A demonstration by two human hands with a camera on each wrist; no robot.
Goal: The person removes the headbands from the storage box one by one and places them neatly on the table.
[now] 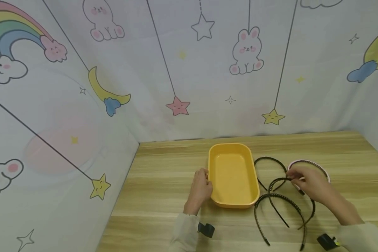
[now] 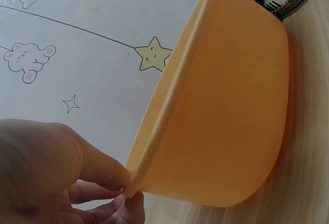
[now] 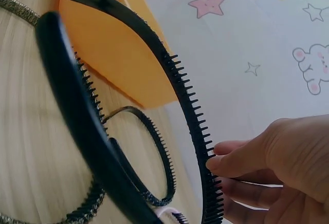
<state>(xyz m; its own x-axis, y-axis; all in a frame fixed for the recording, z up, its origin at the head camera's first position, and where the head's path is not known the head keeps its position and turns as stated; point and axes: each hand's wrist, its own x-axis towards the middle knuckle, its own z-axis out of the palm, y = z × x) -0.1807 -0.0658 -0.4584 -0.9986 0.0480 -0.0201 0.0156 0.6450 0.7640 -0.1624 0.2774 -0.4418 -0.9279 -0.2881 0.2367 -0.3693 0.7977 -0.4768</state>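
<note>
An orange-yellow plastic basin (image 1: 234,175) with a rim stands on the wooden table. My left hand (image 1: 199,189) pinches the rim at its left side, thumb on one face and fingers on the other, as the left wrist view shows. My right hand (image 1: 312,183) holds a black toothed headband (image 3: 194,118) between thumb and fingers near the top of its curve, raised to the right of the basin. Beside it are a dark headband (image 1: 267,158) behind, a pink-and-white headband (image 1: 313,163) partly hidden by my right hand, and a glittery dark headband (image 1: 280,196) in front.
The wooden table (image 1: 163,189) runs up to a white cloth backdrop (image 1: 208,77) printed with stars, moons and rabbits at the back and both sides. A small black device is strapped at each wrist. The headbands overlap one another near the basin's right wall.
</note>
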